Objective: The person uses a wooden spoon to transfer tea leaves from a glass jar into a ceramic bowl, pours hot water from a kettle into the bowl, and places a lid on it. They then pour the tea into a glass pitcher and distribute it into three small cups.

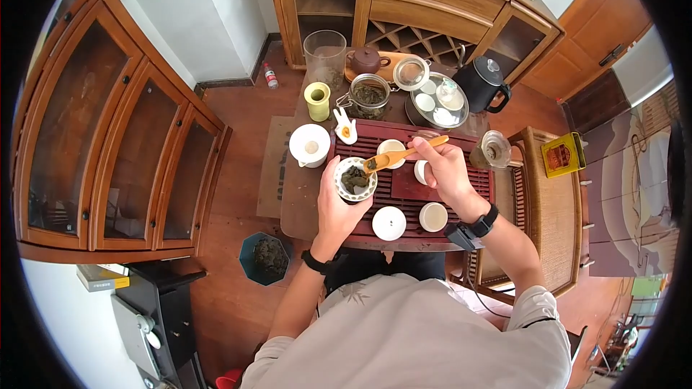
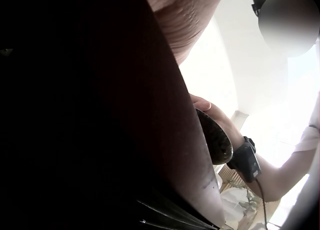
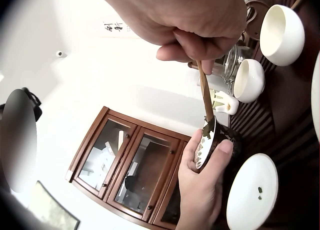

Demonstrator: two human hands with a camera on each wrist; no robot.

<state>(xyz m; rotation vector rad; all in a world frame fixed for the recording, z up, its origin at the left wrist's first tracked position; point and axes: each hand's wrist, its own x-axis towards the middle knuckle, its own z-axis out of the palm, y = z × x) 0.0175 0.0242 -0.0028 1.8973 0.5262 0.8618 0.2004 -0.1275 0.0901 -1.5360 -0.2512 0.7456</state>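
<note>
In the head view the left hand (image 1: 337, 207) grips a small patterned bowl (image 1: 372, 191) holding dark leaves (image 1: 354, 180), above the tray's left edge. The right hand (image 1: 448, 176) pinches the handle of a wooden scoop (image 1: 393, 159), whose tip with some leaves lies over the bowl's rim. In the right wrist view the left hand (image 3: 200, 190) has its thumb and fingers on opposite sides of the bowl, and the scoop (image 3: 205, 92) points down into it from the right hand (image 3: 195, 20). The left wrist view is mostly dark, with the bowl (image 2: 215, 139) partly visible.
White cups (image 1: 433, 217) and a white lid or dish (image 1: 389, 223) with dark specks stand on the slatted red tray (image 1: 360, 137). Behind are a glass jar of leaves (image 1: 369, 95), a green canister (image 1: 317, 101), a teapot (image 1: 366, 60) and a black kettle (image 1: 481, 85). A bin (image 1: 249, 259) stands on the floor.
</note>
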